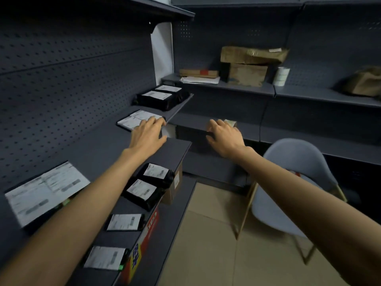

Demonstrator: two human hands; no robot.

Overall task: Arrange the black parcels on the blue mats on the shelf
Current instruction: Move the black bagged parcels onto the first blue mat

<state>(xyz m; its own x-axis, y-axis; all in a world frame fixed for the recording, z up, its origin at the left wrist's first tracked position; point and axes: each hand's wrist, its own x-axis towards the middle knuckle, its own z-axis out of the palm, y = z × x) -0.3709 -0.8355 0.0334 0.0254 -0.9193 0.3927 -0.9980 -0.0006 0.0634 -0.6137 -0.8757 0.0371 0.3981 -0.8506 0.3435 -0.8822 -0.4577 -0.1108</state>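
Nearest, low on the left, two flat black parcels, the closest and the next, lie face up, each with a white shipping label covering most of its top. They rest beside a red-and-yellow printed carton. Just beyond them are two plumper black parcels, glossy and wrinkled with smaller labels, one touching the other above a brown cardboard box.

One level up, on the dark grey-blue shelf, a wide flat parcel lies at the left, almost hidden under its large white label. The left forearm crosses in front of this shelf.

Farther along the same shelf the left hand is stretched flat, its fingers straight and slightly spread, with the fingertips over the near corner of another flat labelled parcel; it grips nothing. The right hand hangs in the air off the shelf edge, fingers loose and apart, holding nothing.

At the shelf's far end two bulky black parcels sit side by side.

To the right stands a pale blue chair. The back shelving holds stacked cardboard boxes, a white label roll and a brown paper bag.
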